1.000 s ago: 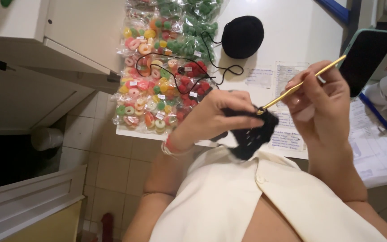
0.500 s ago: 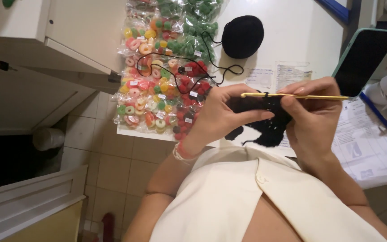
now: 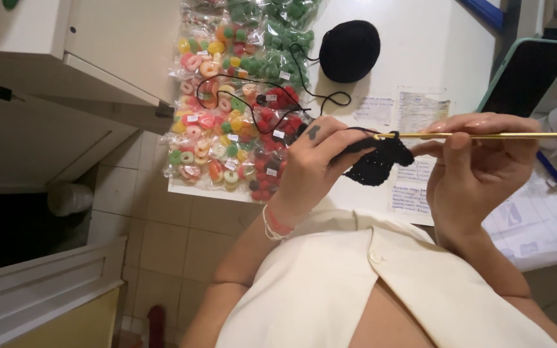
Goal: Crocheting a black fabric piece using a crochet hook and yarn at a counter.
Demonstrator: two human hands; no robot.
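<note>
Yarn ball (image 3: pixel 349 50) on table (image 3: pixel 433 51), right of candy bags (image 3: pixel 233 122).

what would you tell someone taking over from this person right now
Left hand pinches the black crochet piece above the table edge.
Right hand holds the gold hook level, tip in the piece.
Yarn runs from the piece to the black yarn ball by the candy bags. Phone stands at right.
Done: a small patch is worked. Left: the patch is small, with plenty of yarn on the ball.
</note>
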